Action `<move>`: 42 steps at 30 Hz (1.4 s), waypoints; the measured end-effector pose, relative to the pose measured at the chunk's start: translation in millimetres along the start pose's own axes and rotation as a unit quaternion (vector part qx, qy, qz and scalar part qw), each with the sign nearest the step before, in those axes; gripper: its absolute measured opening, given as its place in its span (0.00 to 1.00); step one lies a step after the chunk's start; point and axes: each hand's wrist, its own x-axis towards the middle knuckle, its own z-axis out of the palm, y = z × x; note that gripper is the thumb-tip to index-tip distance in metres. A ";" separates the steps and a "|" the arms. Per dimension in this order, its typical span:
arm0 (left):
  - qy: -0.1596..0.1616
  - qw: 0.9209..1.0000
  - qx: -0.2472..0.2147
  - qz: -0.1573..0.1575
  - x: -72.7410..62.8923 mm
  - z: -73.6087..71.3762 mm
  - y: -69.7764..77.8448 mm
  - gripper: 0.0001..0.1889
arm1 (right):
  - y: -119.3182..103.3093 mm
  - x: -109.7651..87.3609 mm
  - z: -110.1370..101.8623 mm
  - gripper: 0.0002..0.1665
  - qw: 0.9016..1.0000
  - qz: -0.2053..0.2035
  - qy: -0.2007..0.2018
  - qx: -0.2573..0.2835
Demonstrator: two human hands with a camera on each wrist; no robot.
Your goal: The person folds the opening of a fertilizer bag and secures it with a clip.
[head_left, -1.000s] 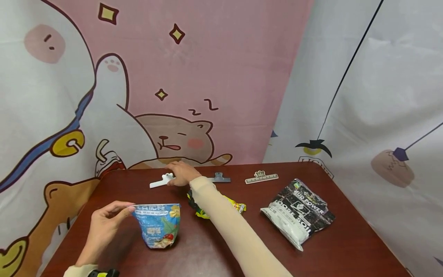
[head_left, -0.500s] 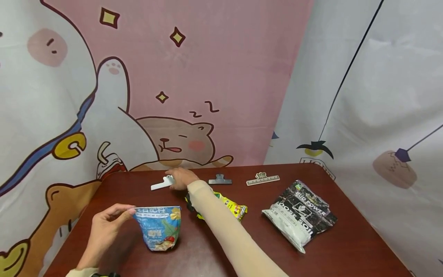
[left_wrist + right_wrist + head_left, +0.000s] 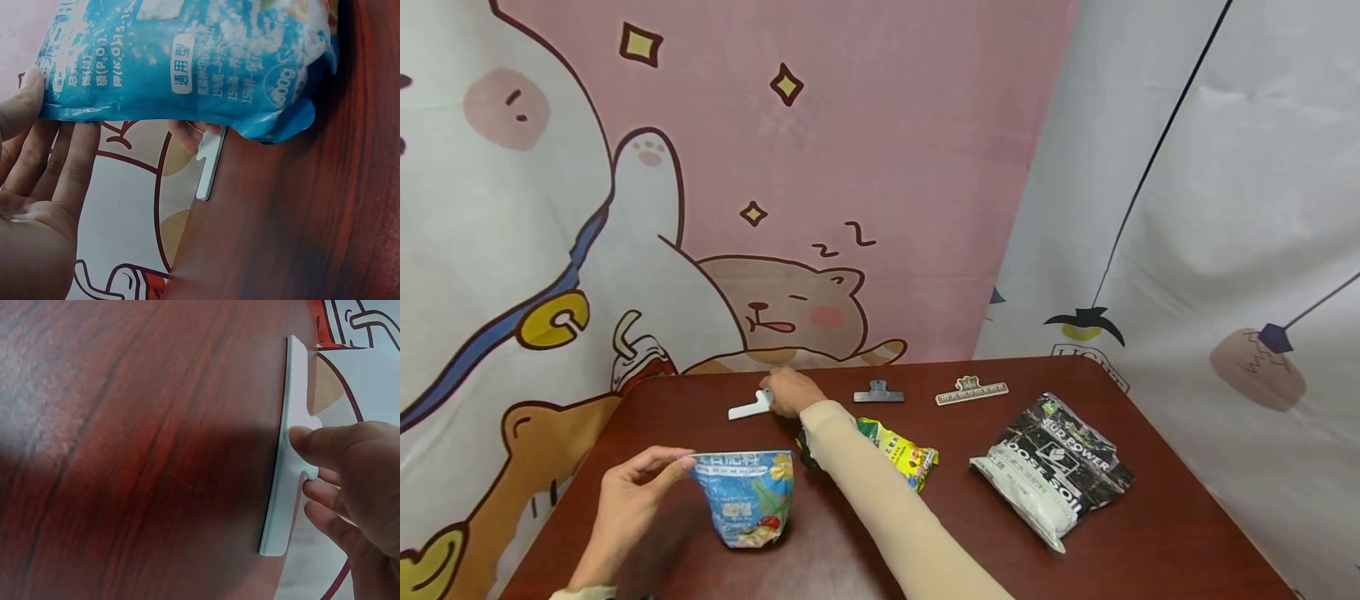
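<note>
My left hand [image 3: 634,493] pinches the top left corner of a blue printed bag [image 3: 747,504], which stands upright on the table. In the left wrist view the thumb [image 3: 24,100] lies on one face of the bag's top edge and the fingers behind it. Toward the back of the table my right hand [image 3: 793,392] grips a white bag clip [image 3: 749,407] by its middle tab. The right wrist view shows the thumb [image 3: 306,442] on the tab of the long white clip [image 3: 284,487], with other fingers curled behind it.
A grey metal clip [image 3: 878,392] and a piano-keyboard clip [image 3: 972,391] lie along the back of the table [image 3: 1120,550]. A yellow-green bag [image 3: 904,454] lies partly under my right forearm. At the right is a black-and-white soil bag [image 3: 1054,471].
My right hand has drawn slightly back and its fingers have closed in on the white clip. The grey clip has come fully into view. My left hand still holds the blue bag.
</note>
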 end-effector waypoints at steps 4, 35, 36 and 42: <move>0.002 1.000 0.009 -0.004 -1.3 0.3 0.2 0.14 | -0.1 -1.4 3.8 0.23 1.000 0.003 0.005 -0.011; 0.012 1.000 -0.019 -0.007 -4.9 4.7 -2.7 0.13 | 10.7 -23.1 4.5 0.10 0.990 0.014 0.048 0.132; 0.013 1.000 -0.019 -0.007 -4.8 4.6 -2.7 0.13 | 11.1 -23.5 4.0 0.10 0.989 0.012 0.050 0.139; 0.017 0.999 -0.028 -0.006 -3.2 4.0 -2.6 0.13 | 13.9 -22.4 3.6 0.24 0.978 0.016 0.049 0.204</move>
